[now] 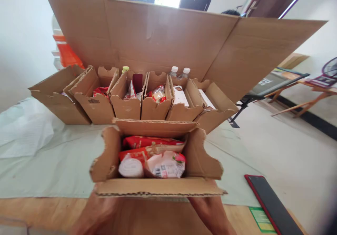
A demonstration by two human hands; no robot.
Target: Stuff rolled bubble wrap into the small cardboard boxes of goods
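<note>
An open-topped cardboard box (160,187) is in front of me, tilted so that I look down into it. My left hand (98,208) grips its lower left side and my right hand (209,207) its lower right side; the box hides most of the fingers. Inside lie red and orange packets (142,153), a white roll (131,167) and a pink-and-white packet (168,165) with a barcode. Just beyond it stands a row of several similar boxes (126,108), holding red packets and white items.
A large cardboard panel (163,35) stands behind the row, with bottles (173,71) in front of it. A pale green cloth (68,172) covers the table, with clear plastic (28,129) at left. A dark, red-edged flat object (271,203) lies at right. Parts of people show behind the panel.
</note>
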